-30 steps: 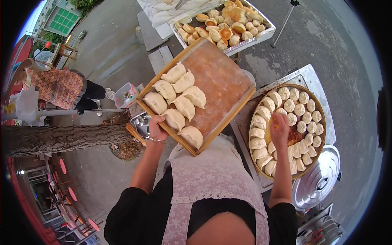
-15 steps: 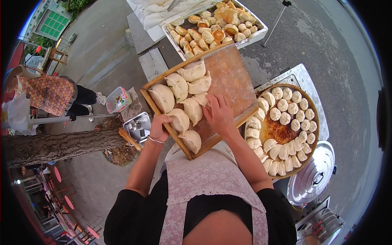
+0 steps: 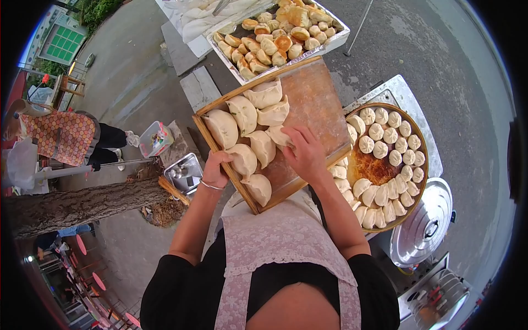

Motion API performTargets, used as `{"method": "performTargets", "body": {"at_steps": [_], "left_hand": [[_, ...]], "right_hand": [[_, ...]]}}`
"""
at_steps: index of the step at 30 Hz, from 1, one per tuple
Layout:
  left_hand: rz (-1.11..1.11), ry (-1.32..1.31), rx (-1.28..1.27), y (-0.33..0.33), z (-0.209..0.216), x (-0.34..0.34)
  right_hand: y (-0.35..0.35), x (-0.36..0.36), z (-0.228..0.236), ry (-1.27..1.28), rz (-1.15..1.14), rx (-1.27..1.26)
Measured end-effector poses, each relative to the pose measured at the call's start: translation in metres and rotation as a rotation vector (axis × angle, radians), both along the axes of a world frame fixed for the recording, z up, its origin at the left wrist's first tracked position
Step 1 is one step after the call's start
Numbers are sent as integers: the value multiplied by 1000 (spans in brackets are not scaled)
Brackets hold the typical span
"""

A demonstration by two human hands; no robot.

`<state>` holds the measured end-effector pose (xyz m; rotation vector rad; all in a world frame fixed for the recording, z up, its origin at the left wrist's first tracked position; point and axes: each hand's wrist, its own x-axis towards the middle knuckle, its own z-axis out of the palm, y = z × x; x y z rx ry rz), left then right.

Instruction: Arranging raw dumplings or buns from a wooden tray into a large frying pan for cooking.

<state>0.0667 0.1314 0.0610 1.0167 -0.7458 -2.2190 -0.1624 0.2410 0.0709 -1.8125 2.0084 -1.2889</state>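
A wooden tray (image 3: 313, 99) is being held tilted above the ground, its near left edge gripped by the left hand (image 3: 215, 169), fingers curled over the rim. Raw dumplings (image 3: 242, 113) are lying along the tray's left side, while its right half is showing bare floured wood. The right hand (image 3: 306, 154) is resting on the tray near its near edge, fingers bent around a dumpling (image 3: 278, 135) at the end of the row, closing on it.

Just right of the tray, a round pan (image 3: 421, 181) is sitting in a metal surface (image 3: 404, 93), with buns (image 3: 393, 137) ringing its rim and a browned bare patch in the middle. A metal lid (image 3: 426, 231) is lying by the pan's near right edge.

Beyond the tray's far edge, a metal pan of fried buns (image 3: 275, 41) is standing. At the left, a tree trunk (image 3: 82, 201) is lying across the ground, and a person in a patterned apron (image 3: 55, 137) is bending well apart from the tray.
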Motion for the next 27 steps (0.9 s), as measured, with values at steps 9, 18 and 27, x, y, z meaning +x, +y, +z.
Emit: {"method": "performTargets", "body": {"at_steps": [9,18,27], "left_hand": [[-8,-2,5,1,-14,4],[-15,7,57,6,-11,-3],[140,5,19,10,-17,26]], "right_hand": [[13,-20,-2,-171,-11,139],[44,-31,-39,-144,85,56],[152,-160,-72,-1286,-254,403]]}}
